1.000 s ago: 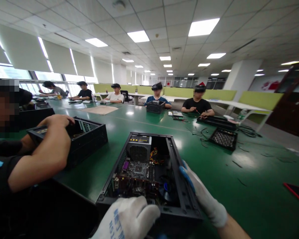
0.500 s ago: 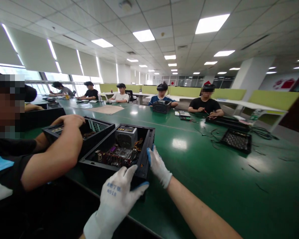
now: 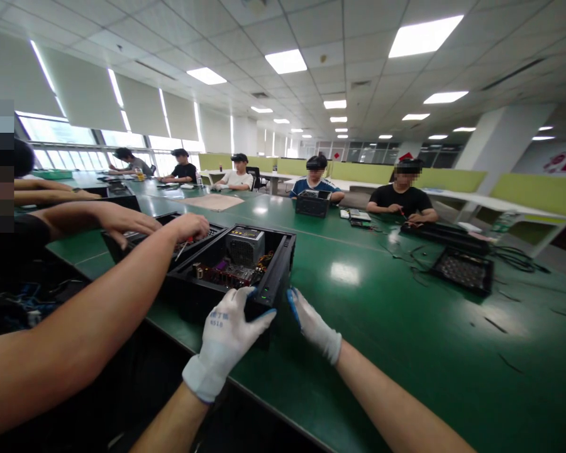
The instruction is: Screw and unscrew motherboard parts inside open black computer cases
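Note:
A black computer case (image 3: 277,272) lies open-side up on the green table, with a grey power supply (image 3: 246,246) and a circuit board (image 3: 229,272) inside. My left hand (image 3: 231,333), in a white glove with blue fingertips, grips the case's near corner. Its fingers rest over the rim and its thumb lies along the outer side. To the right of the case is my right hand (image 3: 315,324), gloved the same way. It holds nothing, its fingers are stretched out, and a narrow gap seems to separate it from the case wall.
At left, a co-worker's arms (image 3: 122,302) reach over a second open case (image 3: 170,220), a red-handled tool (image 3: 185,244) in one hand. Farther right lie a black panel (image 3: 463,269), cables (image 3: 519,257) and loose scraps (image 3: 495,324). Several people sit across the table (image 3: 382,358).
My right hand has come away from the case's side wall. The co-worker's arm has stretched farther right, towards my case. My view has turned slightly left.

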The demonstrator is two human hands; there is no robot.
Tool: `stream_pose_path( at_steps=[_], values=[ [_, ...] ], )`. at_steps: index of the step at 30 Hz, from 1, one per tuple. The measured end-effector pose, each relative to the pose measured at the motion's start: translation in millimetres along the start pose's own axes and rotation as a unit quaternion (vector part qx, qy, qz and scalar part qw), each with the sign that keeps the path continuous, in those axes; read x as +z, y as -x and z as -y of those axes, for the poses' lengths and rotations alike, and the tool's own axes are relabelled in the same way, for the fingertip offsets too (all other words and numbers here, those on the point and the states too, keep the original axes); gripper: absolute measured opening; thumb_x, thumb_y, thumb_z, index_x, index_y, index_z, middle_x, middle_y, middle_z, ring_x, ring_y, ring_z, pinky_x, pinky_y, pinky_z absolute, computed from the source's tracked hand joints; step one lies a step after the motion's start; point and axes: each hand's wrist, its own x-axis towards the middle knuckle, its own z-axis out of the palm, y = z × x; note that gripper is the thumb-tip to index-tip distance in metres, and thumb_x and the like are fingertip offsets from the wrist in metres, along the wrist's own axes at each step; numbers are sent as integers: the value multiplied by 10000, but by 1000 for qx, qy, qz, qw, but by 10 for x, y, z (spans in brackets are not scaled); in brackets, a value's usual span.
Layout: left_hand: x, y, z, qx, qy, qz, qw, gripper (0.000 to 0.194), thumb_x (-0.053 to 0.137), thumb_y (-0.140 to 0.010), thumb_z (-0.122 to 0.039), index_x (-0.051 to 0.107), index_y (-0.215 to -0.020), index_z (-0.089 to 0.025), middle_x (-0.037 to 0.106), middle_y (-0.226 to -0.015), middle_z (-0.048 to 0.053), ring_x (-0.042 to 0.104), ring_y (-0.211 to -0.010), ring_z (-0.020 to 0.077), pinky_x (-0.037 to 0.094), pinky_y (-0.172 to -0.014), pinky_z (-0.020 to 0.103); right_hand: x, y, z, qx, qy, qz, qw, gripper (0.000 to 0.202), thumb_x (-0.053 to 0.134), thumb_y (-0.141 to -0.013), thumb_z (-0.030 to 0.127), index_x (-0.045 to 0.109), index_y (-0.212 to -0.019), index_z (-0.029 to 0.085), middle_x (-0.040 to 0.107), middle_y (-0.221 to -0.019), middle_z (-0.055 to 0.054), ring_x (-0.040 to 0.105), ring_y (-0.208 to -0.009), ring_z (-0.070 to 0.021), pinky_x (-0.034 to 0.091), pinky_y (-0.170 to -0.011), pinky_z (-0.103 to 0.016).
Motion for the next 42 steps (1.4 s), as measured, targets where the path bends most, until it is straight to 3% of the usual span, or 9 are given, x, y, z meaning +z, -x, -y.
stream_pose_path(
  at_steps=[4, 9, 13, 18, 23, 27, 29, 36, 42],
  values=[
    [12, -12, 112, -17, 37, -14, 999, 562, 727, -832, -623, 624, -1218, -228, 722, -1104, 74, 703, -1041, 274, 566, -937, 402, -240, 490, -217, 22, 2, 25, 999, 849, 404, -904, 794, 606, -1425, 155, 557, -1507, -183, 502, -1414, -368, 367, -1213, -536],
    [2, -62, 125, -44, 58, -18, 997, 534, 742, -813, -602, 644, -1202, -249, 746, -1086, 41, 717, -1016, 262, 571, -920, 372, -682, 966, -434, 61, -1, 0, 998, 855, 345, -917, 812, 572, -1456, 190, 525, -1542, -161, 468, -1445, -343, 303, -1244, -543],
    [1, -89, 102, -59, 49, -25, 997, 525, 719, -835, -583, 630, -1226, -244, 756, -1069, 44, 726, -1004, 263, 562, -920, 362, -948, 1217, -438, 113, -13, -43, 993, 876, 390, -887, 838, 574, -1450, 192, 536, -1531, -170, 465, -1447, -344, 264, -1257, -553],
    [23, -144, 193, -61, 11, -36, 997, 581, 693, -843, -600, 624, -1282, -226, 755, -1127, 75, 719, -1050, 284, 540, -966, 378, -1084, 1352, -359, 206, -50, -83, 974, 915, 403, -861, 866, 568, -1447, 182, 543, -1527, -161, 462, -1451, -318, 256, -1266, -510],
    [112, -319, 304, -96, -62, -47, 992, 589, 634, -891, -586, 615, -1334, -198, 759, -1030, 108, 730, -968, 309, 555, -852, 384, -1105, 1391, -286, 225, -46, -77, 970, 833, 405, -925, 783, 543, -1465, 164, 548, -1517, -163, 470, -1437, -308, 265, -1260, -498],
    [308, -314, 229, -143, -89, -91, 981, 621, 569, -942, -530, 530, -1429, -147, 744, -1060, 161, 725, -951, 338, 562, -813, 426, -1116, 1430, -252, 229, -34, -54, 971, 795, 420, -953, 729, 507, -1494, 154, 531, -1525, -164, 466, -1431, -310, 282, -1248, -497],
    [465, -163, 104, -108, -61, -83, 989, 596, 546, -961, -506, 514, -1434, -143, 740, -1072, 158, 729, -934, 316, 571, -819, 424, -1125, 1436, -251, 231, -26, -47, 972, 787, 411, -961, 719, 496, -1501, 153, 526, -1526, -164, 468, -1427, -308, 292, -1243, -492],
    [1032, 752, -366, 62, 43, 55, 996, 414, 617, -946, -482, 618, -1258, -211, 764, -1069, 68, 754, -901, 233, 614, -833, 365, -1327, 1227, -230, 195, 94, -38, 975, 765, 375, -975, 692, 499, -1477, 128, 573, -1469, -178, 553, -1350, -284, 403, -1176, -428],
    [1108, 994, -443, 79, 41, 90, 992, 373, 584, -981, -410, 591, -1297, -213, 756, -1109, 75, 754, -962, 235, 628, -855, 374, -1721, 544, -342, 162, 250, -61, 953, 753, 391, -982, 621, 431, -1514, 89, 521, -1521, -189, 496, -1403, -276, 393, -1175, -386]
  ],
)
